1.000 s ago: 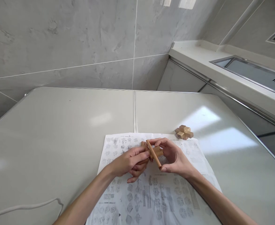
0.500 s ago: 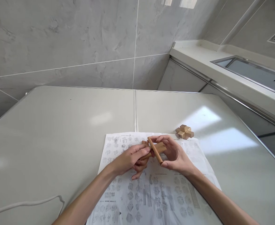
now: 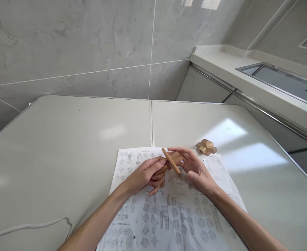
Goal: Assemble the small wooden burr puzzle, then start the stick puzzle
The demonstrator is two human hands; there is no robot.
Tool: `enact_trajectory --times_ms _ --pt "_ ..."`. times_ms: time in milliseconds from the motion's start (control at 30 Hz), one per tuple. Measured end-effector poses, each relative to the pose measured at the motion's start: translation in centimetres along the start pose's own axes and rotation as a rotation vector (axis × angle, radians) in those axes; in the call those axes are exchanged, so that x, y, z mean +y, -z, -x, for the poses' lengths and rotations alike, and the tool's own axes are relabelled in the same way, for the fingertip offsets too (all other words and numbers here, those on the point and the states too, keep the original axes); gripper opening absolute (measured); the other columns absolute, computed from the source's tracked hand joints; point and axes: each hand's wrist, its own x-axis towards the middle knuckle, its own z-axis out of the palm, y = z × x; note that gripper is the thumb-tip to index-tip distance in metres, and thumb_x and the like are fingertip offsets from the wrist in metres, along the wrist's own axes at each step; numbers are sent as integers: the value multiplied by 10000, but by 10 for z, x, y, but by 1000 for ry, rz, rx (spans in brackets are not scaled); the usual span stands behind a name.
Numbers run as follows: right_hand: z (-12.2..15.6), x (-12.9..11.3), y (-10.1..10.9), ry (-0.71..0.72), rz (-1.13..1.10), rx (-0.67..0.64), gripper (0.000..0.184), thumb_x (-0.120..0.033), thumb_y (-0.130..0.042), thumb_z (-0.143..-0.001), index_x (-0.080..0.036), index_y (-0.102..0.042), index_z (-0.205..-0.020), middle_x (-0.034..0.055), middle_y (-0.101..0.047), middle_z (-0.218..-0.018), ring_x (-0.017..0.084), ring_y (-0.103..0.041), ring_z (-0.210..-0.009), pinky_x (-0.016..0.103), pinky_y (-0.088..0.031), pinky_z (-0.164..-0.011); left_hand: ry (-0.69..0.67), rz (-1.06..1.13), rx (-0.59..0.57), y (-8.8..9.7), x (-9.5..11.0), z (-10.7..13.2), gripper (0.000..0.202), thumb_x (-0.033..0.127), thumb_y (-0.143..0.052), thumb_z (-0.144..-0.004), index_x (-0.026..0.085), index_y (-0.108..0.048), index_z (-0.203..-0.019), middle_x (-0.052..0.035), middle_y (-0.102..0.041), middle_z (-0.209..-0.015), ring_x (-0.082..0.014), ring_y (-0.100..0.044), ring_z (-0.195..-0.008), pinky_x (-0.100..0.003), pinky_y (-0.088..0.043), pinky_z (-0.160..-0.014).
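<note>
Wooden pieces (image 3: 171, 161) crossed, left hand (image 3: 148, 174) pinching them near sheet (image 3: 166, 203)'s far edge. Right hand (image 3: 195, 171) loosely spread. Steady pinch should prevent slipping.

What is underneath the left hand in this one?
Below the left hand lies the printed sheet, its drawings visible around the hand. Wooden pieces stick out from that grip. Their gripped parts and the print directly behind the hand are covered.

Bright soft light, glare on table's (image 3: 51, 139) right, paper's (image 3: 190, 209) print blurry
</note>
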Motion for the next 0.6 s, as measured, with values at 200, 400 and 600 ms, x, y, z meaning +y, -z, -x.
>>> enact_trajectory --times_ms 200,400,600 --pt "2 4 -2 77 328 132 412 -440 -696 -954 -319 -602 -1336 104 -600 -1409 342 -534 -1342 529 -511 -1066 -210 55 211 0 0 -2 329 496 -525 -1033 187 -549 -920 49 -462 -692 -71 -375 -494 -216 -461 -477" --pt "2 2 -13 178 715 -77 756 -387 -850 -805 -358 -515 -1482 106 -528 -1501 403 -441 -1423 640 -416 -1159 -270 77 287 -2 0 -6 345 502 -548 -1020 181 -551 -893 6 -549 -785 -91 -490 -545 -241 -494 -508" --pt "0 9 -15 238 825 -116 876 -410 -872 -782 -355 -432 -1538 118 -553 -1482 418 -409 -1438 679 -403 -1154 -288 78 279 -2 0 -7 320 470 -544 -1028 164 -606 -963 -39 -596 -888 -114 -528 -627 -251 -498 -516"
